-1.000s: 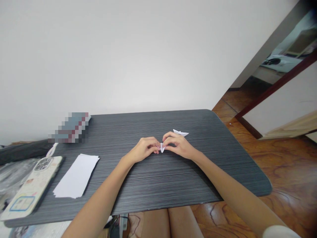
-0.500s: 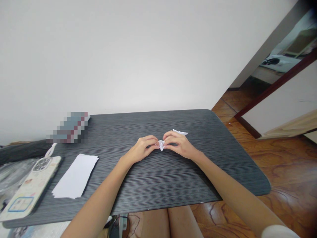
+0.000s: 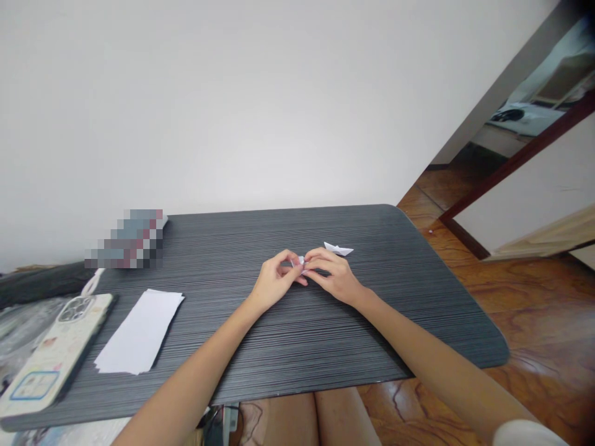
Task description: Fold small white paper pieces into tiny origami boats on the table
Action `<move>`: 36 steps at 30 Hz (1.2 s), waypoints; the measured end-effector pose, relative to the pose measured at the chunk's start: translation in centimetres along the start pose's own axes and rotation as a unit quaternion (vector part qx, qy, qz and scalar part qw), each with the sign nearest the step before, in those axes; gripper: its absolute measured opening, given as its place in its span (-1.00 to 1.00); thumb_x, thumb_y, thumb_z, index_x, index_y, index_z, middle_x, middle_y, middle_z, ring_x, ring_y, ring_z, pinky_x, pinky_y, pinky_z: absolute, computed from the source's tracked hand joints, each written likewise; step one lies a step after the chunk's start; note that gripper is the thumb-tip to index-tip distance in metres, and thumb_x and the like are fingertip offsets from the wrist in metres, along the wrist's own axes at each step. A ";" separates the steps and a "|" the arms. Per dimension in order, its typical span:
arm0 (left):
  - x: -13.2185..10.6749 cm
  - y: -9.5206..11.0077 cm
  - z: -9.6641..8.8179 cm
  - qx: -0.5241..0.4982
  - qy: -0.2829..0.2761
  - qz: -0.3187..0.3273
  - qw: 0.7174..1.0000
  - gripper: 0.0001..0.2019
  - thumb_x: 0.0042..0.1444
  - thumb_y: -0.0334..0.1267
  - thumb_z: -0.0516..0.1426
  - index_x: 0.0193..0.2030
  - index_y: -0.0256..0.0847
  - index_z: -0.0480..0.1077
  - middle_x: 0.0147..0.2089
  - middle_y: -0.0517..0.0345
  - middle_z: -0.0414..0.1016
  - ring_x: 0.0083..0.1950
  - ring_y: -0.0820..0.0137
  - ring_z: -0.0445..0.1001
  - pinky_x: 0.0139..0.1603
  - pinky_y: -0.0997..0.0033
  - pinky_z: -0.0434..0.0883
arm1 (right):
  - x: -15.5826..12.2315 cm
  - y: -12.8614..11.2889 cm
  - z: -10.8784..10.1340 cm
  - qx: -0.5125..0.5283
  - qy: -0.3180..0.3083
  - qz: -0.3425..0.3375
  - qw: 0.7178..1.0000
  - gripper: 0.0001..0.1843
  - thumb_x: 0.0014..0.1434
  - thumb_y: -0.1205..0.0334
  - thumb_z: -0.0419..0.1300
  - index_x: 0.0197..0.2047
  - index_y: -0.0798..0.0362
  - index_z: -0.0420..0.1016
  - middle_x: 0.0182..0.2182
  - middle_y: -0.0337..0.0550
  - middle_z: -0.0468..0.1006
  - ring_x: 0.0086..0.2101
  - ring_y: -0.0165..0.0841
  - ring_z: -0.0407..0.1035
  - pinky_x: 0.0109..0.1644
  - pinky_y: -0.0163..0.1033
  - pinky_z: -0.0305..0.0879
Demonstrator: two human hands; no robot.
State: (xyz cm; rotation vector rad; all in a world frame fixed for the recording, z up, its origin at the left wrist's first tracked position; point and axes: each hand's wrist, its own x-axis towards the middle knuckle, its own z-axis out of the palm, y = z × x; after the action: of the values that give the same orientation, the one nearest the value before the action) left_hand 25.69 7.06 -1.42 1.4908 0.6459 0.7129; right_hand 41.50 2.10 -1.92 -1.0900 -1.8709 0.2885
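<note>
A small folded white paper [image 3: 301,261] is pinched between my two hands above the middle of the dark table [image 3: 260,365]. My left hand [image 3: 276,277] grips its left side, with the thumb across the front. My right hand [image 3: 333,277] holds the right side between thumb and fingers. Much of the paper is hidden behind the fingers. Just beyond my right hand a folded white paper boat [image 3: 338,249] rests on the table.
On the left lies a stack of white paper sheets [image 3: 141,331], beside a phone in a patterned case [image 3: 58,353]. A blurred-out book-like object [image 3: 132,238] is at the back left, near a white cord [image 3: 93,282]. A white wall [image 3: 260,105] borders the table's far edge.
My fingers have closed further over the folded paper, and my left thumb has moved onto its front. Less of the paper shows. The paper boat stays where it was.
</note>
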 end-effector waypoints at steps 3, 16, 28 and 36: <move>0.2 0.3 0.0 -0.059 -0.006 -0.008 0.998 -0.77 -0.07 -0.22 0.16 -0.39 -0.29 0.19 -0.35 0.19 0.34 -0.44 0.46 0.47 -0.31 0.36 0.45 | 0.0 0.0 0.0 -0.007 -0.001 0.002 1.000 -0.91 0.08 0.28 0.11 -0.31 0.06 0.40 -0.29 -0.08 0.41 -0.25 -0.34 0.35 -0.16 -0.18 0.32; 0.3 0.2 -0.4 0.008 -0.014 -0.034 0.999 -0.86 -0.03 -0.26 0.10 -0.41 -0.29 0.24 -0.49 0.22 0.37 -0.47 0.45 0.46 -0.34 0.39 0.40 | 0.2 -0.3 0.0 -0.008 0.013 0.022 1.000 -0.83 0.14 0.35 0.02 -0.26 0.06 0.42 -0.32 -0.10 0.45 -0.27 -0.36 0.35 -0.14 -0.20 0.30; 0.6 0.3 -0.3 -0.049 0.042 -0.056 0.996 -0.73 -0.12 -0.37 0.13 -0.21 -0.32 0.26 -0.43 0.20 0.36 -0.51 0.58 0.29 -0.57 0.62 0.19 | 0.2 -0.3 0.9 0.278 0.054 0.224 0.933 -0.73 0.07 0.24 0.10 -0.11 0.03 0.35 -0.27 -0.14 0.37 -0.37 -0.44 0.34 -0.26 -0.26 0.31; 0.5 -0.7 0.1 0.089 0.067 -0.001 0.994 -0.83 -0.06 -0.41 0.04 -0.27 -0.32 0.32 -0.43 0.15 0.41 -0.43 0.48 0.38 -0.43 0.51 0.31 | 0.5 -0.3 1.1 0.434 -0.007 0.353 0.828 -0.85 -0.09 0.30 0.23 -0.37 0.13 0.43 -0.48 -0.21 0.45 -0.47 -0.48 0.30 -0.37 -0.33 0.20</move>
State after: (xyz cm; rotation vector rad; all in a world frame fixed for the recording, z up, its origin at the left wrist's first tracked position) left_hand 26.10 7.41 -2.06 1.6151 0.8317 0.7737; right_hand 40.36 2.56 -2.10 -1.0388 -1.0171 1.4177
